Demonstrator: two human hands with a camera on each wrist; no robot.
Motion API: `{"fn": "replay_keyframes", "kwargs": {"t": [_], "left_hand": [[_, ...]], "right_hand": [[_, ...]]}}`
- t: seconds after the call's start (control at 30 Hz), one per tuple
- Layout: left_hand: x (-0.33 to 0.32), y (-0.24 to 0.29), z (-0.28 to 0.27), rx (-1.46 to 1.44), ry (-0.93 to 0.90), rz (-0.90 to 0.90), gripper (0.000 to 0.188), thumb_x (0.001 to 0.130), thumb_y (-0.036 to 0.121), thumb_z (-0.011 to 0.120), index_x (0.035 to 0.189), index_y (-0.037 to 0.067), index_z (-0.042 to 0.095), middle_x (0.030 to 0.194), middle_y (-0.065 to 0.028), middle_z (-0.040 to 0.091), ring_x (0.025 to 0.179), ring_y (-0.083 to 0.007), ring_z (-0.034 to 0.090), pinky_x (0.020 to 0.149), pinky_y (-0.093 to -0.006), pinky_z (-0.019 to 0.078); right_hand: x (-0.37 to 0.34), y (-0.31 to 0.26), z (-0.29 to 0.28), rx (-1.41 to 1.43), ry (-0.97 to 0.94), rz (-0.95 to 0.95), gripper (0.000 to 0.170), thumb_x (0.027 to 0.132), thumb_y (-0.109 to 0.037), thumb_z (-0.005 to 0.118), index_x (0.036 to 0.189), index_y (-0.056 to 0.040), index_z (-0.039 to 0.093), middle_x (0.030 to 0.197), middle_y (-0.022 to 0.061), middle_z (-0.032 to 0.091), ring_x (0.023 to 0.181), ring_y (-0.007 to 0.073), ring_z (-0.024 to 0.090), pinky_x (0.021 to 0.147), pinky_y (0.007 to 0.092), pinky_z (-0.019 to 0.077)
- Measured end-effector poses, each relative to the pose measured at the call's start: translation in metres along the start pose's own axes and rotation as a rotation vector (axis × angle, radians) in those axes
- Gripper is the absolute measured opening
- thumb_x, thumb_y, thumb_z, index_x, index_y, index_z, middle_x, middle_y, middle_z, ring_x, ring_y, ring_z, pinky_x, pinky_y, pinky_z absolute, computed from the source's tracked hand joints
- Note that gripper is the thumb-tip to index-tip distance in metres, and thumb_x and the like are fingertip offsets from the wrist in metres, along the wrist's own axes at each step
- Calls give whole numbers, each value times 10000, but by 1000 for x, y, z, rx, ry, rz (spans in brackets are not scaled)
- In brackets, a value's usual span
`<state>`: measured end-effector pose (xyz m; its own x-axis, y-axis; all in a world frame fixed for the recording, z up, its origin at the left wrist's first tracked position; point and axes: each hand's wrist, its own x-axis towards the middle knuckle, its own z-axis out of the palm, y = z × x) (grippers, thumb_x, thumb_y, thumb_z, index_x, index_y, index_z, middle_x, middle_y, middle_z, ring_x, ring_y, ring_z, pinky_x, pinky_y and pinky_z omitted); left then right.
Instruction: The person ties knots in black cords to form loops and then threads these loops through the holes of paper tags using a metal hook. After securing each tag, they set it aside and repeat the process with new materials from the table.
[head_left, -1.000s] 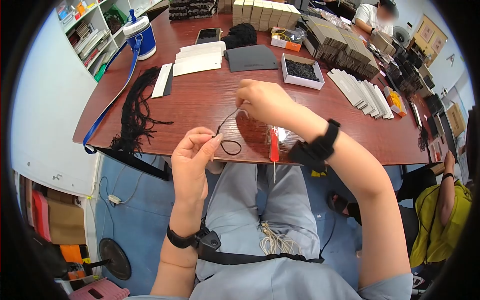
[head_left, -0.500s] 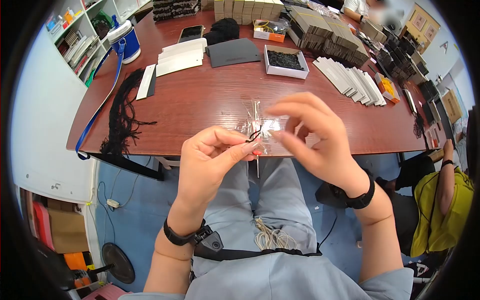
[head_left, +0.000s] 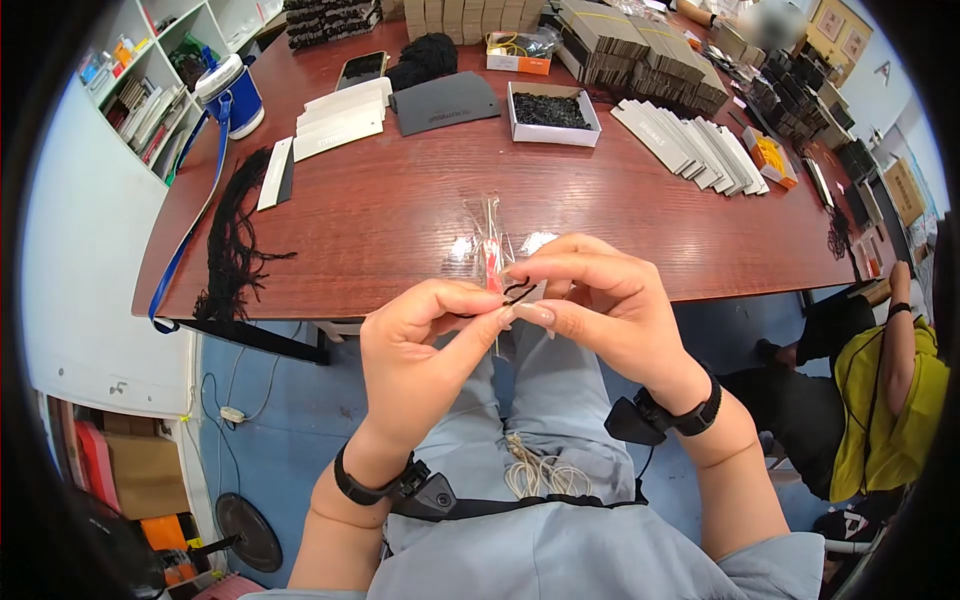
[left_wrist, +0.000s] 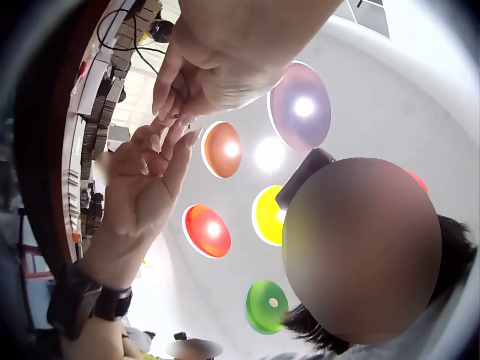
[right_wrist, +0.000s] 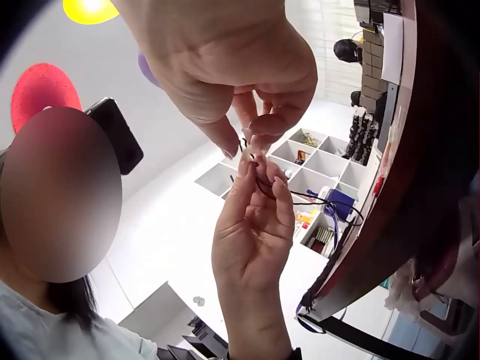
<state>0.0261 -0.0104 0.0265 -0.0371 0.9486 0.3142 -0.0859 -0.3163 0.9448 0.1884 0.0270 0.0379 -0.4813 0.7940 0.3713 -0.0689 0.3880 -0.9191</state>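
Observation:
A thin black cord [head_left: 519, 292] is pinched between the thumb and fingers of my left hand [head_left: 410, 350], its short bent end standing up past the fingertips. The rest of the cord trails off in a loop [right_wrist: 358, 210] in the right wrist view. My right hand [head_left: 625, 315] reaches in from the other side. Its thumb and forefinger stand apart around the cord's end, right at the left fingertips. Behind the hands, on the table edge, lies a red-handled tool [head_left: 492, 252] with a thin metal shaft, over clear plastic film.
On the table [head_left: 400, 220] a bundle of black cords [head_left: 235, 240] lies left. Farther back are white cards [head_left: 342, 115], a dark grey card [head_left: 445, 103], a box of small black pieces [head_left: 552, 112] and fanned tags [head_left: 690, 145]. A person in yellow-green [head_left: 885, 400] sits at right.
My right hand let go of the cord, swung back down with spread fingers and has come up to the cord's end. My left hand keeps its pinch and has moved right.

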Motion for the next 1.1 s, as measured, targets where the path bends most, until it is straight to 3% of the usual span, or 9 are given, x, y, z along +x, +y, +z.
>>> {"fn": "replay_keyframes", "kwargs": {"t": [0.33,0.4,0.53,0.63,0.73,0.87,0.93,1.07,1.1], "left_hand": [[0,2,0,27,-47,12,77,705,-26,601,780,-29,584,764,-80,601,682,-99,576,620,-200,479],[1,14,2,-154,-40,-232,60,717,-16,594,774,-25,579,753,-72,598,632,-82,564,551,-197,471],[1,14,0,51,-69,-272,70,729,-2,586,793,-25,569,737,-64,596,576,-65,545,485,-192,441],[2,1,1,558,-98,153,80,706,-2,593,784,-11,580,648,-35,568,506,-47,492,426,-177,372],[0,3,5,794,-202,360,115,679,9,609,787,-6,573,591,-47,519,459,-83,469,417,-212,356],[-2,5,11,912,-237,518,167,634,29,588,795,13,546,625,-68,491,529,-195,494,460,-280,392],[1,9,11,933,-227,543,203,611,2,579,810,21,541,600,-62,473,515,-183,487,462,-266,394],[0,12,10,642,-223,185,299,640,-48,559,924,22,492,559,-22,439,514,-88,477,485,-200,381],[2,11,11,279,-236,-29,267,673,-43,548,925,14,483,570,-4,445,539,-61,472,505,-195,380]], "right_hand": [[0,2,1,-60,62,-47,107,747,-57,589,846,-25,615,726,43,569,598,48,513,500,165,397],[-3,4,3,-58,86,-29,94,752,-61,586,832,-18,611,693,40,571,579,44,507,481,162,392],[-8,4,3,306,155,257,107,802,-112,539,801,-5,549,663,46,572,449,32,431,399,157,332],[-12,6,3,610,224,370,132,825,-136,508,790,-9,513,711,69,594,390,23,375,361,148,291],[-13,9,11,714,319,325,128,834,-129,489,787,-11,506,792,106,615,371,23,376,349,133,292],[-19,17,13,132,377,70,61,810,-55,503,828,-3,529,781,106,617,441,47,497,388,158,376],[-18,28,7,-502,279,-381,67,791,-42,528,837,5,544,760,90,619,524,67,557,438,184,423],[-22,15,4,-114,228,-41,77,780,-52,550,822,11,560,704,61,613,579,74,578,494,200,452],[-23,9,1,-27,183,30,82,776,-52,558,828,11,566,689,66,610,574,75,572,480,193,446]]}}
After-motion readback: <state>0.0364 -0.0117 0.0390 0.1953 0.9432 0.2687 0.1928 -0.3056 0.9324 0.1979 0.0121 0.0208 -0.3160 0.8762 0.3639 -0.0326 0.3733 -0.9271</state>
